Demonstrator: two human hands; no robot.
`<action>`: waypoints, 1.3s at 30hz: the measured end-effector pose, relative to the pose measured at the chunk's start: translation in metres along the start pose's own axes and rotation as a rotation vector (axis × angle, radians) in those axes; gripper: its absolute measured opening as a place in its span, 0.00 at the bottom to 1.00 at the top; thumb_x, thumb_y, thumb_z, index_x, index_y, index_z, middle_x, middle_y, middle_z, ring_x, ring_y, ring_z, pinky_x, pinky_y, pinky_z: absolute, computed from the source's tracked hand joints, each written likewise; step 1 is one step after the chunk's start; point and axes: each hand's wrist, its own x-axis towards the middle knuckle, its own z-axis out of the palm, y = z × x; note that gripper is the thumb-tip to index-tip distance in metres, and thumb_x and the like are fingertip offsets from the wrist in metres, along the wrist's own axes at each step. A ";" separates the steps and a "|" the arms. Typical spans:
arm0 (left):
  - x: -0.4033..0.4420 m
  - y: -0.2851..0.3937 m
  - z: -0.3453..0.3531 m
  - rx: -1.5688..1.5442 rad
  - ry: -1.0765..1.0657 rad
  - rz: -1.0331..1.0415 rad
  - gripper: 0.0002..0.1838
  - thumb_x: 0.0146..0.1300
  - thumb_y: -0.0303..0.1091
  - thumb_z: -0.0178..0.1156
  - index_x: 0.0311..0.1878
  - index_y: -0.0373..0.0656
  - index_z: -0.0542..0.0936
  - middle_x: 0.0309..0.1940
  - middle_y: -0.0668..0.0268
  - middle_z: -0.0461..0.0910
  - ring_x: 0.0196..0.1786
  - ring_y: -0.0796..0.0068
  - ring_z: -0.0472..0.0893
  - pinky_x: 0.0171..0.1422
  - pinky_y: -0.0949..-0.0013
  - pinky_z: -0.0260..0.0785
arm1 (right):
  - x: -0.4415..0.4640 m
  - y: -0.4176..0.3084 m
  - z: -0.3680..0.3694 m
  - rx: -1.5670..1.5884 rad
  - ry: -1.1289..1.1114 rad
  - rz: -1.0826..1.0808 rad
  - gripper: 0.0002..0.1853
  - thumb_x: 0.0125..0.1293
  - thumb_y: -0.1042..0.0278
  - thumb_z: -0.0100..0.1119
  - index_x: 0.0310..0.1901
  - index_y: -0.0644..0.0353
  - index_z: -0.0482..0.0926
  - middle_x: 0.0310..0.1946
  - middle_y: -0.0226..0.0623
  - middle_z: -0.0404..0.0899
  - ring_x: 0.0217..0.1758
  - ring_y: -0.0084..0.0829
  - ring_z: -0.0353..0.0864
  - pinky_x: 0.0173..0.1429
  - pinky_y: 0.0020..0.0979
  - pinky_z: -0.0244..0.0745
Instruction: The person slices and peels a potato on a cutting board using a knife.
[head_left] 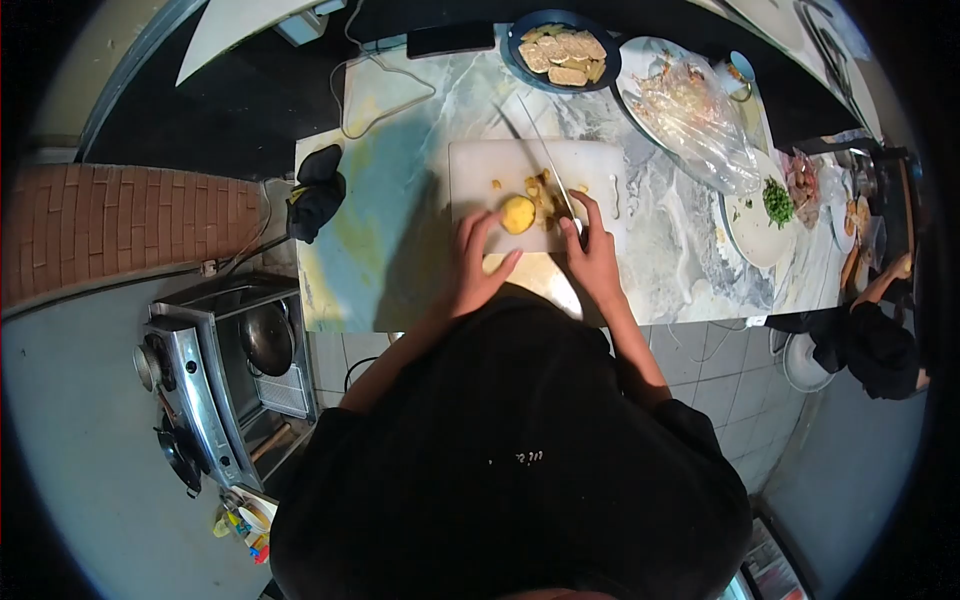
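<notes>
A peeled, yellow potato [517, 214] lies on the white cutting board [480, 165]. My left hand [477, 265] is at the potato's left side, fingertips at its edge and thumb apart below it; the fingers are not wrapped round it. My right hand [594, 258] is closed on the handle of a long knife [547, 152], its blade pointing away over the board. Brownish peelings [545, 200] lie between the potato and the blade, partly behind the knife. A few small yellow bits are scattered nearby on the board.
On the marble-patterned table [400, 250] are a dark pan of pale slabs [565, 55], a plate under clear plastic [690, 110], a plate with chopped greens [777, 203] and a black cloth [317, 195]. Another person [875, 335] is at right; a stove [190, 385] stands left.
</notes>
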 end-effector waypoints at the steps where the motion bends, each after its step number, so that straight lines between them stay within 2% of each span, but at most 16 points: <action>1: -0.013 0.001 -0.008 0.008 0.010 0.003 0.33 0.58 0.33 0.78 0.67 0.44 0.78 0.62 0.53 0.76 0.62 0.50 0.78 0.69 0.52 0.69 | 0.000 0.001 -0.001 -0.004 -0.004 0.012 0.23 0.80 0.60 0.59 0.73 0.46 0.69 0.16 0.48 0.73 0.20 0.49 0.79 0.30 0.43 0.69; 3: -0.038 0.001 -0.030 0.076 -0.205 0.183 0.31 0.58 0.30 0.76 0.66 0.47 0.79 0.62 0.55 0.76 0.63 0.51 0.77 0.68 0.52 0.69 | -0.001 -0.001 -0.002 0.023 -0.003 -0.007 0.24 0.80 0.60 0.59 0.73 0.46 0.68 0.16 0.48 0.72 0.20 0.49 0.78 0.30 0.44 0.68; 5: -0.064 -0.006 -0.047 0.181 -0.270 0.257 0.28 0.59 0.30 0.73 0.65 0.49 0.80 0.61 0.59 0.78 0.63 0.54 0.77 0.69 0.51 0.69 | -0.003 0.000 -0.005 0.007 -0.044 0.019 0.25 0.80 0.59 0.59 0.74 0.45 0.68 0.16 0.47 0.72 0.20 0.49 0.78 0.30 0.44 0.68; 8: -0.059 0.036 -0.107 0.128 -0.524 0.220 0.26 0.61 0.30 0.70 0.65 0.49 0.79 0.60 0.61 0.79 0.62 0.55 0.78 0.70 0.52 0.69 | -0.006 0.002 -0.012 0.010 -0.050 0.023 0.25 0.79 0.59 0.59 0.74 0.45 0.67 0.15 0.47 0.72 0.20 0.50 0.78 0.30 0.45 0.68; 9: -0.063 0.034 -0.117 0.132 -0.527 0.221 0.26 0.61 0.30 0.70 0.65 0.49 0.79 0.60 0.61 0.79 0.62 0.55 0.78 0.70 0.52 0.69 | -0.006 0.003 -0.012 0.014 -0.056 0.031 0.26 0.79 0.59 0.59 0.74 0.45 0.67 0.15 0.47 0.72 0.20 0.50 0.78 0.30 0.45 0.67; 10: -0.068 0.031 -0.125 0.167 -0.555 0.288 0.26 0.62 0.30 0.68 0.65 0.49 0.79 0.60 0.61 0.79 0.63 0.54 0.78 0.70 0.52 0.69 | -0.008 0.008 -0.011 0.054 -0.030 0.027 0.24 0.81 0.62 0.57 0.75 0.46 0.69 0.14 0.41 0.66 0.17 0.36 0.63 0.29 0.40 0.59; 12: -0.077 0.020 -0.121 0.202 -0.590 0.352 0.25 0.63 0.30 0.67 0.65 0.49 0.79 0.61 0.60 0.79 0.63 0.54 0.78 0.71 0.51 0.69 | -0.011 0.014 -0.016 -0.005 -0.034 0.000 0.23 0.81 0.62 0.58 0.74 0.45 0.70 0.16 0.43 0.70 0.18 0.41 0.69 0.29 0.41 0.63; 14: -0.072 -0.001 -0.106 0.288 -0.433 0.240 0.24 0.64 0.27 0.67 0.64 0.48 0.79 0.60 0.56 0.79 0.64 0.51 0.78 0.71 0.49 0.68 | -0.013 0.016 -0.022 -0.063 -0.033 -0.028 0.23 0.81 0.62 0.58 0.74 0.44 0.71 0.17 0.46 0.74 0.19 0.45 0.74 0.30 0.42 0.67; 16: -0.030 0.019 -0.077 0.201 -0.223 0.064 0.22 0.65 0.29 0.68 0.63 0.47 0.80 0.60 0.55 0.79 0.65 0.51 0.77 0.71 0.49 0.68 | -0.018 0.015 -0.024 -0.320 0.127 -0.287 0.22 0.80 0.61 0.59 0.73 0.41 0.73 0.25 0.48 0.82 0.27 0.52 0.84 0.33 0.45 0.76; 18: 0.015 0.040 -0.051 0.223 -0.117 0.115 0.22 0.64 0.34 0.71 0.62 0.49 0.82 0.62 0.55 0.77 0.66 0.51 0.76 0.72 0.48 0.68 | -0.022 0.005 -0.032 -0.369 0.123 -0.294 0.23 0.79 0.59 0.59 0.72 0.42 0.73 0.29 0.47 0.85 0.28 0.51 0.85 0.33 0.47 0.79; 19: 0.034 0.053 -0.039 0.285 -0.113 0.194 0.24 0.63 0.37 0.73 0.62 0.50 0.81 0.62 0.56 0.76 0.66 0.50 0.75 0.71 0.46 0.67 | -0.022 0.001 -0.036 -0.426 0.125 -0.304 0.23 0.78 0.57 0.60 0.72 0.43 0.73 0.32 0.46 0.87 0.29 0.51 0.86 0.33 0.48 0.82; 23: 0.065 0.063 0.015 0.417 -0.068 0.375 0.28 0.62 0.49 0.76 0.63 0.52 0.81 0.65 0.58 0.72 0.67 0.49 0.72 0.70 0.44 0.65 | -0.021 0.005 -0.039 -0.399 0.164 -0.308 0.24 0.78 0.56 0.59 0.72 0.47 0.71 0.33 0.46 0.88 0.30 0.50 0.88 0.31 0.46 0.81; 27: 0.064 0.041 0.039 0.401 -0.087 0.418 0.30 0.62 0.54 0.75 0.64 0.54 0.80 0.65 0.58 0.71 0.66 0.50 0.72 0.70 0.43 0.64 | -0.021 0.012 -0.044 -0.453 0.133 -0.308 0.25 0.79 0.55 0.59 0.72 0.49 0.70 0.33 0.46 0.88 0.29 0.50 0.88 0.30 0.47 0.81; 33: 0.064 0.033 0.056 0.451 -0.070 0.291 0.35 0.62 0.54 0.74 0.70 0.54 0.77 0.64 0.58 0.71 0.67 0.51 0.71 0.72 0.45 0.61 | -0.030 0.026 -0.044 -0.450 0.062 -0.276 0.25 0.79 0.54 0.60 0.72 0.49 0.69 0.33 0.49 0.88 0.30 0.53 0.87 0.31 0.49 0.80; 35: 0.063 0.040 0.055 0.396 -0.014 0.206 0.33 0.64 0.52 0.74 0.68 0.49 0.76 0.64 0.55 0.72 0.67 0.48 0.71 0.71 0.44 0.63 | -0.032 0.029 -0.047 -0.451 0.035 -0.226 0.25 0.78 0.55 0.61 0.71 0.48 0.69 0.33 0.51 0.88 0.31 0.56 0.87 0.32 0.50 0.80; 39: 0.052 0.030 0.052 0.305 0.033 0.110 0.33 0.64 0.48 0.73 0.68 0.47 0.75 0.63 0.54 0.73 0.67 0.47 0.71 0.72 0.44 0.62 | -0.028 0.041 -0.045 -0.276 0.053 -0.183 0.23 0.80 0.56 0.57 0.71 0.48 0.68 0.26 0.50 0.84 0.29 0.59 0.85 0.31 0.54 0.77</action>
